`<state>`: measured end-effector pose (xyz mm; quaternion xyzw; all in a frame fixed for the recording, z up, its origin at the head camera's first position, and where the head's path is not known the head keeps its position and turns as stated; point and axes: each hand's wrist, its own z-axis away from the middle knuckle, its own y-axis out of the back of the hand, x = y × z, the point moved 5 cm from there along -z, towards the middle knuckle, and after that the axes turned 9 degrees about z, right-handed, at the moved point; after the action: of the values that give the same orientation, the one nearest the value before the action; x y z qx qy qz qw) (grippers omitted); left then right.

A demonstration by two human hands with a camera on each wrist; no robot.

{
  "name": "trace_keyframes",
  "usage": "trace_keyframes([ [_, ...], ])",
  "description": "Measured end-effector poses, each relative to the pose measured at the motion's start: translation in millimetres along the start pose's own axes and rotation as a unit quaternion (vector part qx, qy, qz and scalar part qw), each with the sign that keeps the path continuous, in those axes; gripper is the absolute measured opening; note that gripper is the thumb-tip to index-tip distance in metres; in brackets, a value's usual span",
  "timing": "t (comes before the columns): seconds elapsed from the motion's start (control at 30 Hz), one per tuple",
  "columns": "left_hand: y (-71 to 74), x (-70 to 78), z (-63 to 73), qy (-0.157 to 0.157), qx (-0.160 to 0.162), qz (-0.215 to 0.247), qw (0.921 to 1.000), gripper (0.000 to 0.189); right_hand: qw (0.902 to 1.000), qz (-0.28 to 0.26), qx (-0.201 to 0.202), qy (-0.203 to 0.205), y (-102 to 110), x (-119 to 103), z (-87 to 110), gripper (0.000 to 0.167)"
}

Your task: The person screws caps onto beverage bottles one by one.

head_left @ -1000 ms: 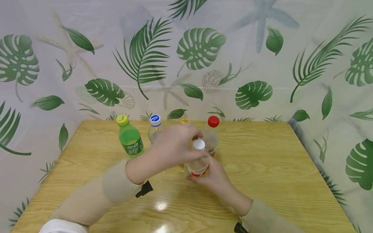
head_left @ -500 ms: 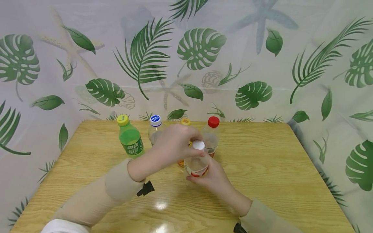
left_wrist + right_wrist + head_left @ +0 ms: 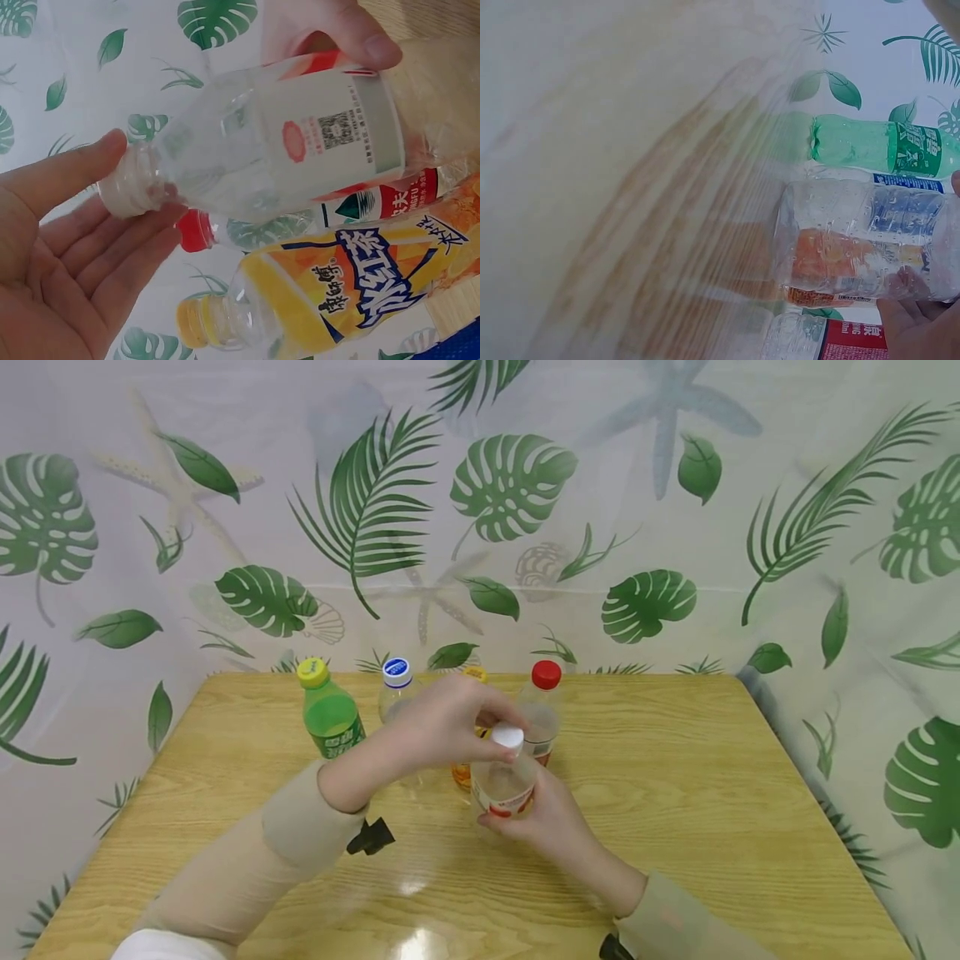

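A clear plastic bottle (image 3: 501, 787) with a white cap (image 3: 507, 737) stands near the middle of the table in the head view. My left hand (image 3: 442, 727) reaches over from the left and pinches the cap between thumb and fingers; the left wrist view shows the thumb on one side of the cap (image 3: 124, 184). Lower down, my right hand (image 3: 547, 814) grips the bottle's body around its red and white label. The right wrist view shows the bottle's ribbed lower part (image 3: 855, 240) and the right fingers (image 3: 915, 319) against it. Whether its base touches the table cannot be told.
Behind the hands stand a green bottle with a yellow cap (image 3: 332, 714), a clear blue-and-white-capped bottle (image 3: 393, 697), an orange-labelled tea bottle (image 3: 330, 292), and a red-capped bottle (image 3: 542, 714). The wooden table (image 3: 675, 793) meets a leaf-patterned cloth (image 3: 570, 593) at the back.
My left hand has shifted slightly left around the cap, its thumb drawing back, and more of the tea bottle shows. The right hand keeps its grip on the bottle.
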<state>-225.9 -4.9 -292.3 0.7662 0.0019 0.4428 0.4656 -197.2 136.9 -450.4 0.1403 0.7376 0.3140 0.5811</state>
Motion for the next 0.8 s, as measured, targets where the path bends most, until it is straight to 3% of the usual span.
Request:
trace_keyframes([
  [0.13, -1.7, 3.6, 3.1, 0.034, 0.051, -0.080, 0.9949, 0.025, 1.0000, -0.001, -0.003, -0.008, 0, 1, 0.1, 0.075],
  [0.3, -1.2, 12.0, 6.1, 0.059, 0.098, -0.176, 0.9777, 0.036, 0.9999, 0.001, 0.001, -0.013, 0, 2, 0.4, 0.074],
  [0.43, -0.1, 16.6, 6.2, 0.063, 0.092, -0.193, 0.9749, 0.033, 1.0000, 0.002, 0.003, -0.009, 0, 2, 0.7, 0.076],
  [0.6, -1.0, 17.9, 5.4, 0.058, 0.067, -0.172, 0.9810, 0.020, 0.9999, -0.002, 0.004, -0.012, -1, 1, 0.7, 0.079],
  [0.8, -0.2, 19.1, 2.8, 0.011, 0.020, -0.136, 0.9904, 0.017, 1.0000, -0.003, 0.004, -0.006, -1, 0, 0.1, 0.082],
])
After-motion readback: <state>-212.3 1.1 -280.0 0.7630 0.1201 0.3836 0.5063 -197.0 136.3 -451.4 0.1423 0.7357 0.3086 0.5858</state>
